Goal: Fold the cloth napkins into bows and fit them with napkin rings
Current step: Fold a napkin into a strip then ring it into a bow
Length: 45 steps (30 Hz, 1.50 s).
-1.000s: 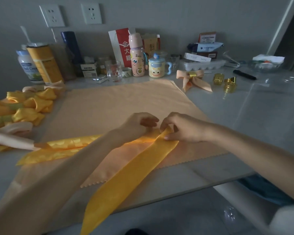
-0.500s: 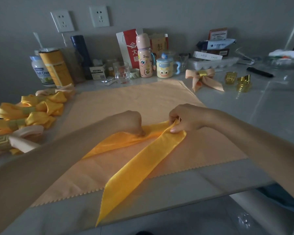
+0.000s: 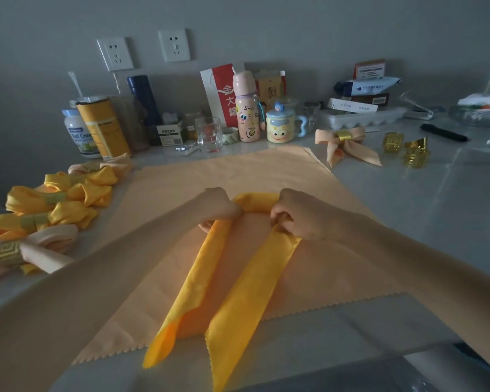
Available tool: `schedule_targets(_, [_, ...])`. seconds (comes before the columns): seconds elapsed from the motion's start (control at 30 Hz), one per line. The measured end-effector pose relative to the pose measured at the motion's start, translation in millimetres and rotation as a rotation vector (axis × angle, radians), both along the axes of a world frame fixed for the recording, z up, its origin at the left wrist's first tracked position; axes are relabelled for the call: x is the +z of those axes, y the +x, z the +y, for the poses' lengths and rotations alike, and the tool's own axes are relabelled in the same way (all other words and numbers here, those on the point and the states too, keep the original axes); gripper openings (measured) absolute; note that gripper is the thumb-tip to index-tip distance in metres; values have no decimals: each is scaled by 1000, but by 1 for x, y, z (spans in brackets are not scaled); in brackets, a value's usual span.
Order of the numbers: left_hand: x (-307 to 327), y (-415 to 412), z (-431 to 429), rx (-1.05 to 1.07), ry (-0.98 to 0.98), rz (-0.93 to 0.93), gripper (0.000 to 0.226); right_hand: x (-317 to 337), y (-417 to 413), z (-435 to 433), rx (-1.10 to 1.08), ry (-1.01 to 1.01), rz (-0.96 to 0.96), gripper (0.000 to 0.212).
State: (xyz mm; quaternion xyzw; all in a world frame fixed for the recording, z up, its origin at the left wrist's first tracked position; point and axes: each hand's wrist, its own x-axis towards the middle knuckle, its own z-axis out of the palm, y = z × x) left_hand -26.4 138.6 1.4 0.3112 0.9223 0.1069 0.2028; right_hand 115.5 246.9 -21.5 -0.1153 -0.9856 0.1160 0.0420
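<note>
While curled round the yellow napkin (image 3: 246, 292) at both corners of its loop, grip it: left hand (image 3: 218, 206) on the left tail, right hand (image 3: 297, 215) on the right (knuckles up). Lies on the peach cloth (image 3: 224, 171) by the front edge of the counter (image 3: 408, 222). Finished bows (image 3: 54, 199) heaped at the left edge.

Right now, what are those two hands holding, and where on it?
The folded yellow napkin. The left hand and right hand each grip one top bend, where the band turns down into a tail.
</note>
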Motion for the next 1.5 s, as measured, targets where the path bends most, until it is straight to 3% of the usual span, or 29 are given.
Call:
schedule_targets(0.13, [14,9,-20,-10,-105,-123,22,-1,-4,4,9,-50,15,20])
schedule_targets(0.27, [13,10,-34,-35,-107,-147,19,6,-4,4,86,-141,-99,17])
schedule_targets(0.37, [16,10,-32,-1,-38,-105,15,6,-4,3,110,-138,-122,3])
schedule_targets(0.47, [27,7,-26,56,30,-125,40,4,-6,0,84,-82,-67,13])
schedule_targets(0.53, [39,9,-20,79,121,-181,31,2,-10,-4,6,-5,-35,22])
schedule_targets(0.7, [28,36,-12,126,248,-83,23,5,-22,-11,-78,-3,-34,22])
schedule_targets(0.77, [11,51,-10,119,307,-179,15,8,-19,-5,-109,-170,-26,18])
schedule_targets(0.9, [-5,70,-15,117,551,-475,45,14,-8,0,-140,-635,75,30])
schedule_targets(1.0, [-4,68,-26,173,651,-678,43,18,-3,-10,-139,-530,-7,37])
schedule_targets(1.03, [-5,64,-31,187,666,-652,43,20,0,-16,-122,-434,-46,39])
schedule_targets(1.1, [-9,57,-43,113,623,-387,38,18,6,-28,-77,-231,-107,36])
schedule_targets(1.2, [-15,59,-59,-127,302,26,37,6,12,-40,-126,-150,-109,45])
schedule_targets(1.3, [-20,64,-62,-227,74,105,51,1,17,-44,-205,-268,-121,63])
schedule_targets(1.43, [-18,66,-56,-223,161,162,25,13,24,-35,-157,-262,-102,23])
schedule_targets(1.5, [-21,65,-51,-193,238,191,17,20,28,-25,-154,-239,-51,15])
